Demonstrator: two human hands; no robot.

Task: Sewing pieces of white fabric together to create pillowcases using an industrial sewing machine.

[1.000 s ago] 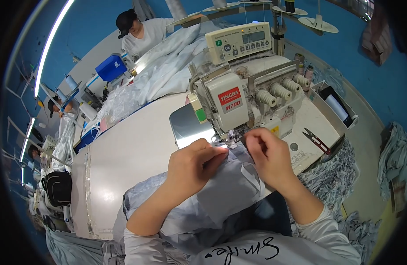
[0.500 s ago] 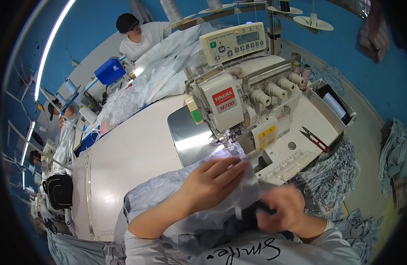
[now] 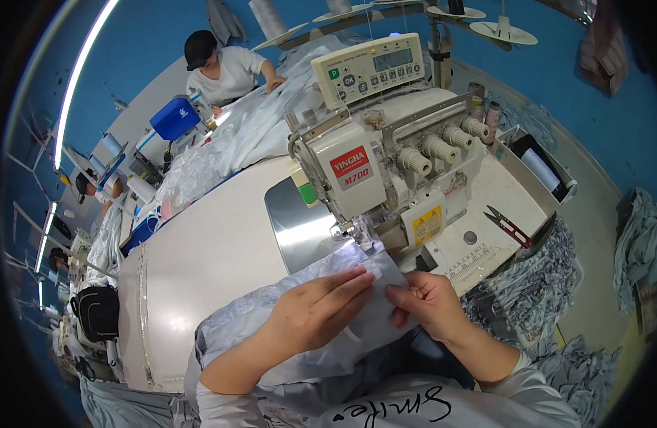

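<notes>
A light grey-blue piece of fabric (image 3: pixel 271 299) stretches from my lap up to the needle area of a white overlock sewing machine (image 3: pixel 357 167). My left hand (image 3: pixel 317 310) lies flat on the cloth, fingers stretched toward the presser foot (image 3: pixel 362 234). By its fingertips shows a small white tab (image 3: pixel 373 273). At the fabric's right edge, just below the machine bed, my right hand (image 3: pixel 432 303) pinches the cloth between thumb and fingers. The lamp lights the cloth in front of the foot.
Red-handled thread snips (image 3: pixel 509 227) rest on the table right of the machine. Beyond them stands a white box (image 3: pixel 539 167). Crumpled fabric (image 3: pixel 532 292) is heaped below right. A co-worker (image 3: pixel 225 75) sits at the far left behind piled pale cloth (image 3: pixel 250 121).
My right hand has moved up and left and taken hold of the fabric's edge. My left hand has slid slightly back from the foot. The co-worker's arm now reaches over the cloth.
</notes>
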